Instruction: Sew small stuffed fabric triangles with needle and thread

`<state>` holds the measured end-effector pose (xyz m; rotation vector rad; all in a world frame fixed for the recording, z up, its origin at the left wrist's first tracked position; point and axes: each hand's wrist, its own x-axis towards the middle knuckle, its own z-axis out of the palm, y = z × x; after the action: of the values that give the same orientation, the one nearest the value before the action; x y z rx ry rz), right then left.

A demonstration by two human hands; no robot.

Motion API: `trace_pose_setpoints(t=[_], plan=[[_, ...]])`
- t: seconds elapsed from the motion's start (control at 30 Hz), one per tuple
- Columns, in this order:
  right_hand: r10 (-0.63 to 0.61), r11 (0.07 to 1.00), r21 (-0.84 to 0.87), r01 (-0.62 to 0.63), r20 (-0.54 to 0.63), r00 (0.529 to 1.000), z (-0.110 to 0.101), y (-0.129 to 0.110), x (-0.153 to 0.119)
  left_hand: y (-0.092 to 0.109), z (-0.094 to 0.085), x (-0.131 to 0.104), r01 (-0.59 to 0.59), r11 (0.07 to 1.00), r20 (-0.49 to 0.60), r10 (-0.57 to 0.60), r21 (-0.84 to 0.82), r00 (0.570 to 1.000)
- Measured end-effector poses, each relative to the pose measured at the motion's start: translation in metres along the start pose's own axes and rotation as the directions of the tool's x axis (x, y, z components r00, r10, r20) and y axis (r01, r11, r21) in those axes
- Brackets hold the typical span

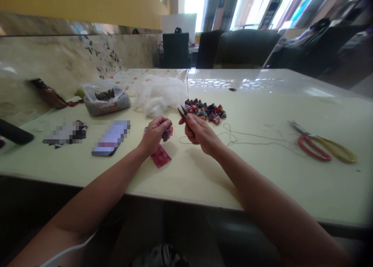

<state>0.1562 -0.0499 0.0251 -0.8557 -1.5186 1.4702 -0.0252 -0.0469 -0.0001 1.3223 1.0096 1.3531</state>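
Note:
My left hand (157,131) pinches a small dark patterned fabric pouch (167,134), with a short thread end standing out from it. To its right, my right hand (198,131) is closed around thread snips (182,112), whose two dark blades point up and left and stand slightly apart. The blades are clear of the pouch. Below my left hand lies a red checked fabric piece (161,156). Just beyond my right hand sits a pile of small stuffed fabric pouches (208,111) in several colours. Loose thread (247,134) trails over the table to the right.
Red-and-yellow-handled scissors (323,143) lie at right. White stuffing (159,96) and a plastic bag (107,104) of dark dried bits stand behind. A phone (111,138) and fabric scraps (66,134) are at left. Chairs (247,47) line the table's far side.

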Motion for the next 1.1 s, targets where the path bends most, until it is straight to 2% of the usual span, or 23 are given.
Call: trace_pose_setpoints(t=[0.23, 0.37, 0.63, 0.83, 1.1], plan=[[0.001, 0.961, -0.275, 0.024, 0.09, 0.996, 0.002, 0.002, 0.001, 0.0, -0.003, 0.001, -0.089, 0.996, -0.071, 0.087, -0.03, 0.994], [0.025, 0.942, -0.335, 0.01, 0.1, 0.995, 0.005, 0.003, 0.001, 0.0, -0.003, 0.0, -0.11, 0.994, -0.072, 0.112, 0.025, 0.991], [0.099, 0.974, -0.218, -0.067, 0.136, 0.986, 0.004, -0.002, -0.001, 0.002, -0.002, -0.002, -0.083, 0.997, -0.019, 0.082, -0.004, 0.996], [0.138, 0.983, -0.145, -0.116, 0.157, 0.978, 0.004, -0.006, -0.004, 0.005, 0.001, -0.002, -0.016, 0.992, 0.007, 0.017, -0.129, 1.0], [0.142, 0.99, -0.035, -0.138, 0.247, 0.959, -0.001, 0.003, -0.001, 0.011, 0.003, -0.005, 0.06, 0.975, 0.065, -0.047, -0.215, 0.997]])
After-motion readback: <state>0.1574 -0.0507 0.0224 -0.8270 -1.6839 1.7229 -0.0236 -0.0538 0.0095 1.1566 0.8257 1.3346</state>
